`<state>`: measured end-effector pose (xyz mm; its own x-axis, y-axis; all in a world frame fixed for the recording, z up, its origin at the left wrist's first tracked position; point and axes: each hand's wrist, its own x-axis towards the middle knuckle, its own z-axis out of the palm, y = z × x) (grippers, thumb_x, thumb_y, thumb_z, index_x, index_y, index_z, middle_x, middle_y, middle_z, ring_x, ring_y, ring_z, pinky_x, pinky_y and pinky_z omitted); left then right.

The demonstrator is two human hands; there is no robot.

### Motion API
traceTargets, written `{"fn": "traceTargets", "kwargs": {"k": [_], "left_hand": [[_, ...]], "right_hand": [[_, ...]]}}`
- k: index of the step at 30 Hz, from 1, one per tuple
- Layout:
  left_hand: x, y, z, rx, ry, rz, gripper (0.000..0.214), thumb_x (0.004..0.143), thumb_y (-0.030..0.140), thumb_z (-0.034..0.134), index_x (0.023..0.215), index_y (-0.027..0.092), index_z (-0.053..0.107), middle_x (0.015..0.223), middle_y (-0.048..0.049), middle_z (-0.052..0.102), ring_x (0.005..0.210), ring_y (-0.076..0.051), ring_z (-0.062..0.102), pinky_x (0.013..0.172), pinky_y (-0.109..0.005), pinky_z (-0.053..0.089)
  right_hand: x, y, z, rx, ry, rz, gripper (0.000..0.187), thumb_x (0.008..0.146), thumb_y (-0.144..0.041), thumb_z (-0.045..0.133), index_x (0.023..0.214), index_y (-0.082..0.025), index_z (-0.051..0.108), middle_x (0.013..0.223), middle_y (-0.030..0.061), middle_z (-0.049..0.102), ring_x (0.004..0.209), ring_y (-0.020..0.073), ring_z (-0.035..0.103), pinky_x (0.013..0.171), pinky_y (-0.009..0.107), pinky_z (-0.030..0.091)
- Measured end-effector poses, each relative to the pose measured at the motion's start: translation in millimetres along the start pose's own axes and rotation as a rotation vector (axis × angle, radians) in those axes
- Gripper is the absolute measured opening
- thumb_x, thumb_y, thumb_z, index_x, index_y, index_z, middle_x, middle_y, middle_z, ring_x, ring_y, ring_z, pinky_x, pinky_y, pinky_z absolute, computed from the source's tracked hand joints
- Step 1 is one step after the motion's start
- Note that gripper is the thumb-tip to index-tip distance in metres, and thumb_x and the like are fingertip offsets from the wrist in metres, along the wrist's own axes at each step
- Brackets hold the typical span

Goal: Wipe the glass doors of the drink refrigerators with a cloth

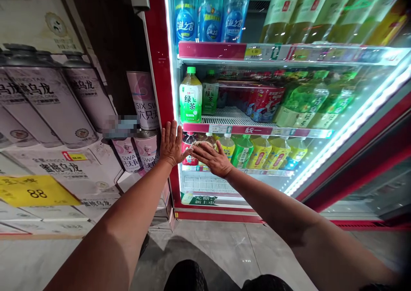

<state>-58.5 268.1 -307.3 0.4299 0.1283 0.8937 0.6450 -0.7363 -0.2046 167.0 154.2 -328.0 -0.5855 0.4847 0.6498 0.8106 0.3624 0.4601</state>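
My left hand [172, 144] is stretched out with its fingers pointing up, at the red left frame [160, 68] of a lit drinks cooler. Its thumb reaches toward my right hand [212, 157], whose fingers extend to the left in front of the lower bottle shelf. Both hands are open. A small beige patch [203, 144] shows just above the right fingers; I cannot make out what it is. Behind the hands stand a red-labelled bottle [188, 142] and a yellow-labelled bottle [228, 145], partly hidden. A green tea bottle [190, 96] stands upright on the shelf above.
Blue bottles [211, 13] and large pale green bottles [298, 13] fill the top shelf. Red packs [265, 100] sit on the middle one. Left of the cooler are tall cans [45, 102], boxes and a yellow price sign [38, 191]. Grey tiled floor [224, 244] lies below.
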Motion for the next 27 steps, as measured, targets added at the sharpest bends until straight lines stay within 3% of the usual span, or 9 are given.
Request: {"fn": "traceTargets", "kwargs": {"k": [5, 9, 15, 21, 27], "left_hand": [[-2.9, 2.9, 7.4, 0.014, -0.016, -0.078, 0.090, 0.100, 0.066, 0.037, 0.165, 0.006, 0.020, 0.172, -0.0219, 0.010, 0.160, -0.032, -0.010, 0.130, -0.058, -0.001], [-5.2, 2.0, 11.8, 0.010, -0.038, -0.127, 0.090, 0.097, 0.066, 0.044, 0.162, 0.006, 0.029, 0.171, -0.0224, 0.016, 0.160, -0.032, -0.008, 0.130, -0.058, -0.001], [-7.0, -0.3, 11.9, -0.002, -0.035, -0.099, 0.098, 0.093, 0.069, 0.052, 0.163, 0.006, 0.025, 0.171, -0.0232, 0.011, 0.160, -0.034, -0.011, 0.129, -0.059, -0.001], [-7.3, 1.0, 11.8, 0.020, -0.073, -0.126, 0.106, 0.088, 0.071, 0.058, 0.164, 0.006, 0.023, 0.172, -0.0240, 0.009, 0.159, -0.036, -0.012, 0.129, -0.061, -0.002], [-7.5, 1.1, 12.3, 0.011, -0.067, -0.124, 0.109, 0.086, 0.073, 0.059, 0.165, 0.008, 0.020, 0.172, -0.0231, 0.007, 0.159, -0.036, -0.013, 0.129, -0.062, -0.004]], "right_hand": [[12.3, 16.1, -10.3, -0.044, 0.084, 0.132, 0.079, 0.098, -0.012, 0.047, 0.165, -0.036, 0.013, 0.165, -0.0051, 0.041, 0.161, 0.0207, 0.013, 0.125, 0.056, -0.024], [-0.2, 9.9, -2.0, -0.045, 0.052, 0.153, 0.079, 0.097, -0.012, 0.047, 0.165, -0.038, 0.016, 0.166, -0.0061, 0.040, 0.162, 0.0223, 0.011, 0.126, 0.057, -0.022], [-18.8, 10.8, -5.8, -0.085, 0.034, 0.025, 0.072, 0.098, -0.011, 0.044, 0.163, -0.036, 0.026, 0.162, -0.0079, 0.046, 0.161, 0.0168, 0.012, 0.127, 0.054, -0.021], [-9.6, 33.1, -22.5, -0.160, 0.124, 0.227, 0.073, 0.099, -0.016, 0.048, 0.164, -0.038, 0.023, 0.165, -0.0062, 0.041, 0.162, 0.0210, 0.007, 0.126, 0.058, -0.022], [-40.8, 25.9, -10.6, -0.095, 0.064, 0.153, 0.080, 0.094, -0.010, 0.049, 0.164, -0.037, 0.023, 0.165, -0.0064, 0.042, 0.162, 0.0192, 0.004, 0.128, 0.055, -0.018]]}}
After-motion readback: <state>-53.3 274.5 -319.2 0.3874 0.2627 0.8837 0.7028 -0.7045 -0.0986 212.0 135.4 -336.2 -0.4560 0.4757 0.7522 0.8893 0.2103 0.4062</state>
